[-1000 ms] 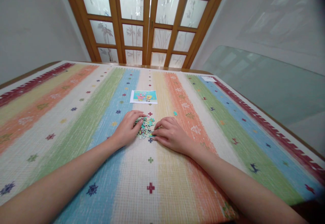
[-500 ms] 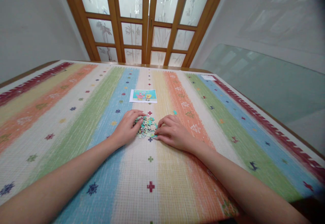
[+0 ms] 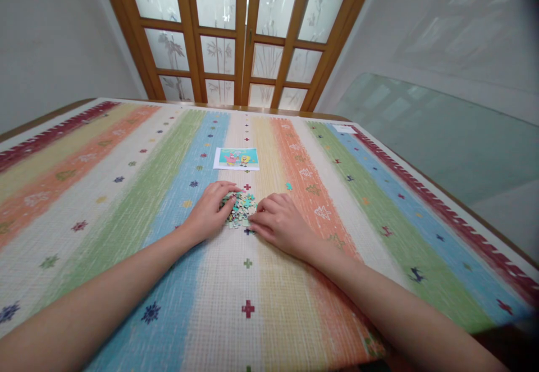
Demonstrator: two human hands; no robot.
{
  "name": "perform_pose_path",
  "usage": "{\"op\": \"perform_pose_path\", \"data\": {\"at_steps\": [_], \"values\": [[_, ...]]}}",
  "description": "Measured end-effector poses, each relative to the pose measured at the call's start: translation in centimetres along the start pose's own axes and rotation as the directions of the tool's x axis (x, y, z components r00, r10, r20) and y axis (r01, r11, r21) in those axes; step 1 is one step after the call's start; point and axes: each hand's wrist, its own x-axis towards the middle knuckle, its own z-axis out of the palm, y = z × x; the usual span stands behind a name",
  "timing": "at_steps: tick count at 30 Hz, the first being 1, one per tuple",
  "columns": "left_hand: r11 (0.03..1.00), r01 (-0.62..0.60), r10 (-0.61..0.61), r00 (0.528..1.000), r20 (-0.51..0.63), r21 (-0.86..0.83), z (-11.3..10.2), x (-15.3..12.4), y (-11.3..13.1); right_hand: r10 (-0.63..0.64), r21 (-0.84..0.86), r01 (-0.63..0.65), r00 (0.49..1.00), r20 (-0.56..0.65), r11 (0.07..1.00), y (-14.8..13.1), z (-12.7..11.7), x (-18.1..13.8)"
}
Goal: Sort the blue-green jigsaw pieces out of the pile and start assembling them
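While both hands, left (image 3: pixel 209 212) and right (image 3: pixel 278 225), lie loosely cupped, grasping nothing, against a pile (image 3: pixel 240 210) of loose puzzle pieces mid-counter (image 3: pixel 126 203) below the card (image 3: pixel 236 158), pieces look light, thin, scatter-prone; pinch edges.

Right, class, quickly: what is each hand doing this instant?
Left hand: open, fingers curled against the puzzle pile, gripping nothing.
Right hand: open, fingertips on the pile's other side.

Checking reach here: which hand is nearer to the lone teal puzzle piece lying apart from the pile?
Right. The right hand lies just below the stray piece; the left hand is across the pile.
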Motion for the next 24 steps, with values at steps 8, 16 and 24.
{"op": "perform_pose_path", "data": {"at_steps": [8, 16, 24], "values": [[1.000, -0.017, 0.017, 1.000, -0.010, 0.014, 0.1, -0.1, -0.3, -0.104, -0.234, 0.110, 0.994, 0.040, 0.966, -1.2, -0.2, 0.6], [1.000, -0.012, 0.012, 1.000, -0.008, 0.009, 0.1, 0.0, -0.1, -0.138, -0.292, 0.153, 0.988, 0.072, 0.944, -1.5, -0.7, 0.7], [1.000, -0.007, 0.007, 1.000, -0.010, 0.003, 0.1, 0.0, 0.0, -0.129, -0.211, 0.127, 0.992, 0.007, 0.969, -0.5, -0.5, 0.6]]}}
